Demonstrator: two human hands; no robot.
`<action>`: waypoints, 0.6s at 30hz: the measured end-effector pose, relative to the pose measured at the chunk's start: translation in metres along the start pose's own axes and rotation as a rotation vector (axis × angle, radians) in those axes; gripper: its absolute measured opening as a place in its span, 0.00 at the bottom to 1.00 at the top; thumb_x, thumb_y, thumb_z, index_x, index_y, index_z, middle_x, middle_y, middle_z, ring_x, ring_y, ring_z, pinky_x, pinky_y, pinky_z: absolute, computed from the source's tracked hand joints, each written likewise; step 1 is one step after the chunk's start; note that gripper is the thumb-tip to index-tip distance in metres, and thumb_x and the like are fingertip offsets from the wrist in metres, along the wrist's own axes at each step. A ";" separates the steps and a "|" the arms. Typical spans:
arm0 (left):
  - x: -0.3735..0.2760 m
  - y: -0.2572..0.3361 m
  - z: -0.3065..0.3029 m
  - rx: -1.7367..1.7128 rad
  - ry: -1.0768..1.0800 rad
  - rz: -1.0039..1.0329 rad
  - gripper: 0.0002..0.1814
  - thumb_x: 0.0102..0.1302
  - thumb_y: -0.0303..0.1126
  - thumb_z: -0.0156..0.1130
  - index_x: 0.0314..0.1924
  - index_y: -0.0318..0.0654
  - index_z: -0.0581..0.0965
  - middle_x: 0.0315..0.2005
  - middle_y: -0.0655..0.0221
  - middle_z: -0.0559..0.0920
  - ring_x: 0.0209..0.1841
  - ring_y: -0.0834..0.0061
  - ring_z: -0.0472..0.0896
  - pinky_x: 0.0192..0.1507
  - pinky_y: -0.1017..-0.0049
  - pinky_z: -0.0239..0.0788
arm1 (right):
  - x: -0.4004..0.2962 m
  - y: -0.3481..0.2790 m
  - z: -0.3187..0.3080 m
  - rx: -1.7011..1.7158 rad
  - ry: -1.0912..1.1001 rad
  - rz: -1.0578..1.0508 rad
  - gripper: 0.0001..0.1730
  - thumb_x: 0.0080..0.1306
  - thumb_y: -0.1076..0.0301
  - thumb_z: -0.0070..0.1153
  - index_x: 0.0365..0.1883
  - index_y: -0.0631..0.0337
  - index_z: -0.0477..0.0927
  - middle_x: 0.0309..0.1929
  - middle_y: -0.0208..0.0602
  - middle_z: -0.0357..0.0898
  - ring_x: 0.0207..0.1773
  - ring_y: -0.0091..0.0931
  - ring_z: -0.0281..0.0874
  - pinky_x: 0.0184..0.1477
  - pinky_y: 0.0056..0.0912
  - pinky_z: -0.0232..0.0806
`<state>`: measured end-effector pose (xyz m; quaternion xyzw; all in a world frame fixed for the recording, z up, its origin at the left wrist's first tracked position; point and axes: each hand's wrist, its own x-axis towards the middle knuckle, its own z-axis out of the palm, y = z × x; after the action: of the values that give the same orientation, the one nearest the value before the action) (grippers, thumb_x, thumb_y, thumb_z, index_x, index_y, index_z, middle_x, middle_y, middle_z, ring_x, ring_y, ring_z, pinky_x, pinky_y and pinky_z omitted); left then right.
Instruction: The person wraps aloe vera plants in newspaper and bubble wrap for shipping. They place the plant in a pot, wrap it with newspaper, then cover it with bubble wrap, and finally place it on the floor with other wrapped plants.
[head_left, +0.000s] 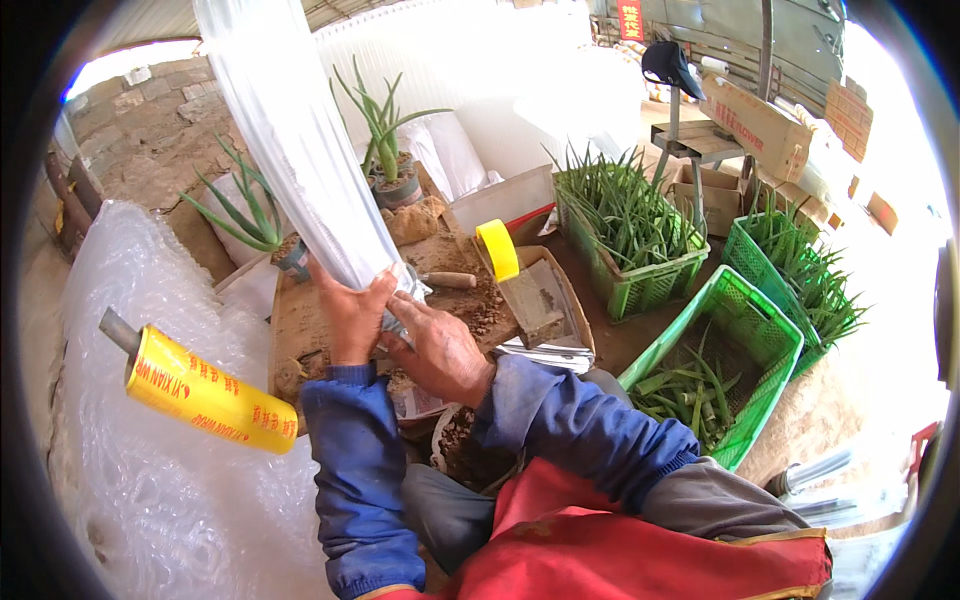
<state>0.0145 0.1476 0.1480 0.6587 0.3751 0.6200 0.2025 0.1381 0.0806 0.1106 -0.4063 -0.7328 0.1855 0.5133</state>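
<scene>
A long bundle in clear plastic film (300, 142) slants from the top edge down to my hands, its contents hard to make out. My left hand (352, 307) grips its lower end between thumb and fingers. Against the same end lies my right hand (442, 349), its fingers bent at the gathered plastic; whether it grips is unclear. Just beyond, a wooden handle (450, 280) rests on the soil-strewn board (300, 322). A yellow roll of wrap film (214, 394) on a rod is left of my forearms. A potted aloe (291, 251) stands left of the bundle.
Another potted aloe (397, 180) stands behind the board. A yellow tape roll (498, 250) sits at its right. Green crates (630, 289) with aloe-like plants are on the right, one crate (780, 330) holding a few loose plants. Bubble wrap (165, 495) covers the left side.
</scene>
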 end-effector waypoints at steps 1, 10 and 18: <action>0.000 -0.003 -0.002 0.014 -0.021 0.008 0.44 0.50 0.24 0.68 0.65 0.29 0.54 0.53 0.53 0.71 0.52 0.65 0.74 0.55 0.69 0.70 | -0.004 0.002 0.000 0.006 -0.003 -0.017 0.30 0.65 0.65 0.56 0.63 0.70 0.67 0.62 0.59 0.70 0.58 0.51 0.73 0.59 0.47 0.67; -0.016 -0.008 -0.018 -0.004 -0.078 -0.029 0.36 0.57 0.27 0.67 0.62 0.30 0.60 0.53 0.57 0.73 0.53 0.69 0.75 0.57 0.70 0.68 | 0.015 0.040 -0.083 0.577 -0.131 0.246 0.21 0.74 0.60 0.50 0.57 0.66 0.76 0.42 0.37 0.84 0.26 0.23 0.80 0.29 0.23 0.72; -0.026 -0.009 -0.006 -0.051 0.021 -0.014 0.31 0.58 0.29 0.68 0.59 0.28 0.67 0.48 0.59 0.77 0.49 0.71 0.77 0.54 0.72 0.69 | 0.030 0.213 -0.122 0.492 -0.180 0.945 0.38 0.70 0.36 0.42 0.47 0.70 0.79 0.36 0.47 0.84 0.33 0.33 0.82 0.29 0.37 0.70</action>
<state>0.0082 0.1328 0.1249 0.6440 0.3661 0.6348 0.2196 0.3306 0.2148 0.0313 -0.5420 -0.4464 0.5963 0.3891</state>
